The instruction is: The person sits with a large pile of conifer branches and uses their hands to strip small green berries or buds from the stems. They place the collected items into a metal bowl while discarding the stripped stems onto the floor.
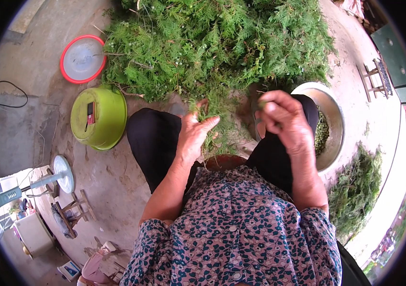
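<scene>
My left hand [196, 132] is closed round a feathery green conifer sprig [211, 114], its thumb lying across the stems between my knees. To the right of it my right hand [281, 117] is raised with thumb and fingers pinched together. A tiny green bit shows at those fingertips, too small to name. Beside my right knee stands a wide metal basin [338, 138], holding many small round green cones [322, 133]; the knee and forearm hide part of it. A large heap of conifer branches [212, 43] lies just beyond my hands.
An upturned lime-green tub [81, 109] with a mobile phone [90, 113] on it stands left, below a red-rimmed basin [83, 59]. A standing fan [62, 174] and small stool [74, 212] are lower left. More cut branches [358, 190] lie right; another stool [375, 80] is beyond.
</scene>
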`<state>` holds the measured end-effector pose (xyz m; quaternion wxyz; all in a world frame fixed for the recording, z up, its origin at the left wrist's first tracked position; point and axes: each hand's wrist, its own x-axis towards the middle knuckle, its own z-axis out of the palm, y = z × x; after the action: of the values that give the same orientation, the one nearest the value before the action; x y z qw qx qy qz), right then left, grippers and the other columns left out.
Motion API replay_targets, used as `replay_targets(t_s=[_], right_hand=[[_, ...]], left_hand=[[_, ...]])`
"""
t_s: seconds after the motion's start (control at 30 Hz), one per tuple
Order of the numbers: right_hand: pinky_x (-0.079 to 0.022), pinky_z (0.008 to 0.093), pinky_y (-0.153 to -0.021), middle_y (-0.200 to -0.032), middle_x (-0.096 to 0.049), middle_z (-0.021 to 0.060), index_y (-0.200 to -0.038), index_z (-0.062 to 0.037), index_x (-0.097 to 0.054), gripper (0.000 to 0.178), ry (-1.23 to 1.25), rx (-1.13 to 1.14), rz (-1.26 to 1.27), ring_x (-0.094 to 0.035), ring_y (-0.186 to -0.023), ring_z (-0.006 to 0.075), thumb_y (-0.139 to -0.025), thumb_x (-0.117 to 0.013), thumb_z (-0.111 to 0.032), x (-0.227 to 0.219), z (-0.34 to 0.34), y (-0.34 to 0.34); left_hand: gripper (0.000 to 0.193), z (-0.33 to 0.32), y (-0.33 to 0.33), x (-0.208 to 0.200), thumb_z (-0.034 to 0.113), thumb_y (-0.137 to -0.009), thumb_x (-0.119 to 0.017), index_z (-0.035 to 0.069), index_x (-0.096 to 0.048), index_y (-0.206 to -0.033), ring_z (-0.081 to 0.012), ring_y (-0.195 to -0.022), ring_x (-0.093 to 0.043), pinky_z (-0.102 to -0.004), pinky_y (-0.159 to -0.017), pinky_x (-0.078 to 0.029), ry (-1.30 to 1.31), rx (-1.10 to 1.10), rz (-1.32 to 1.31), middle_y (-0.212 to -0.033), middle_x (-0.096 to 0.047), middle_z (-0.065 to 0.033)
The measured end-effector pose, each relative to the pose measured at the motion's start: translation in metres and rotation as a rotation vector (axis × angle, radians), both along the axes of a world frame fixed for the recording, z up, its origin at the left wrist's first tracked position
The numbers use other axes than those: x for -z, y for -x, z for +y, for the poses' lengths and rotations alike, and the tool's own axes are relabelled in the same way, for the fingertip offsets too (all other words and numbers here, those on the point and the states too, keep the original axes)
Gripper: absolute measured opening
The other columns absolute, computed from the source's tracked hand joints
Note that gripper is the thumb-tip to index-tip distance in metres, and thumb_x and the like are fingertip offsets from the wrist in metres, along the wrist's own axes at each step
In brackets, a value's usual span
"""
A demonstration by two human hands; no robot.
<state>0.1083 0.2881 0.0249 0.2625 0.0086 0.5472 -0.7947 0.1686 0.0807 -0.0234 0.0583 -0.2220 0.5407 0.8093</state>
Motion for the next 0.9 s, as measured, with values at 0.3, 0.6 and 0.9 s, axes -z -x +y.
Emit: replay_targets(t_s=[0.3,0.6,0.9], right_hand=[[-0.045,0.0307,-0.077,-0.105,-0.051,0.0125,-0.099,-0.0024,-0.058,0.029,-1.380,0.453,0.766,-0.053,-0.091,0.0239,-0.072,-0.051,-0.003,0.035,0.156,0.049],[-0.045,0.0330,-0.076,-0.091,-0.057,0.0093,-0.088,-0.0083,-0.063,0.024,-0.782,-0.022,1.103,-0.054,-0.087,0.0252,-0.064,-0.067,-0.007,-0.017,0.003,-0.004],[-0.039,0.0386,-0.083,-0.095,-0.054,0.0097,-0.084,-0.0040,-0.060,0.027,-0.699,-0.010,1.341,-0.049,-0.094,0.0276,-0.058,-0.066,-0.008,0.000,-0.045,-0.019]], left_hand=[[0.061,-0.003,-0.001,0.002,-0.004,-0.072,-0.062,0.005,-0.037,-0.126,-0.0138,-0.094,-0.054,-0.0249,-0.084,-0.041,0.627,0.056,0.282,-0.114,-0.053,-0.0090],[0.082,0.006,-0.003,-0.019,-0.005,-0.066,-0.055,0.004,-0.011,-0.136,-0.0272,-0.067,-0.059,-0.0321,-0.062,-0.047,1.346,0.239,0.687,-0.079,-0.060,-0.0153],[0.070,0.014,-0.004,-0.024,-0.002,-0.068,-0.054,-0.004,-0.023,-0.130,-0.0232,-0.058,-0.054,-0.0333,-0.050,-0.044,1.511,0.305,0.760,-0.064,-0.052,-0.0090]])
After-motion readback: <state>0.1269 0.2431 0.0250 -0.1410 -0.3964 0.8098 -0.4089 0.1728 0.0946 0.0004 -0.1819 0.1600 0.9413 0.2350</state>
